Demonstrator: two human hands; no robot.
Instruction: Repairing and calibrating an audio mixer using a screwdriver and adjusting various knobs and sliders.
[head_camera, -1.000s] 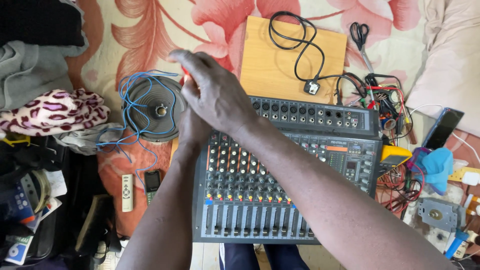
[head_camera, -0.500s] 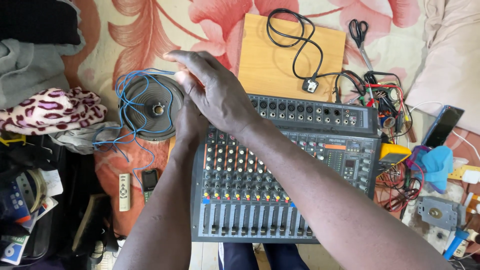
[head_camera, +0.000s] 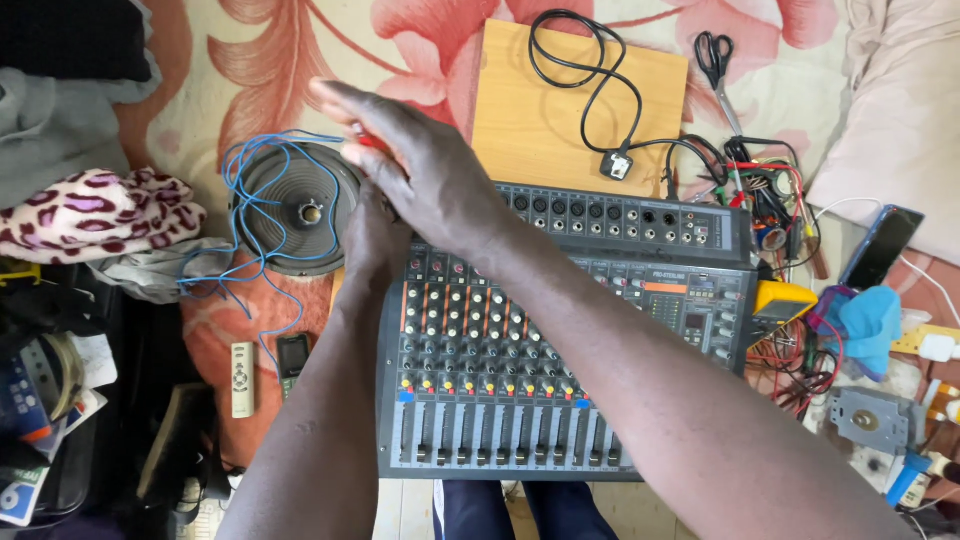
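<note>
Audio mixer (head_camera: 560, 370) is lying closed at the bed's near edge; right hand (head_camera: 425, 170) is pinching something red, covering the left hand (head_camera: 372, 235), whose grip I cannot tell.

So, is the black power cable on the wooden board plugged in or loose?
Loose at the plug end: the black cable lies looped on the wooden board, its white plug resting free, in no socket.
</note>
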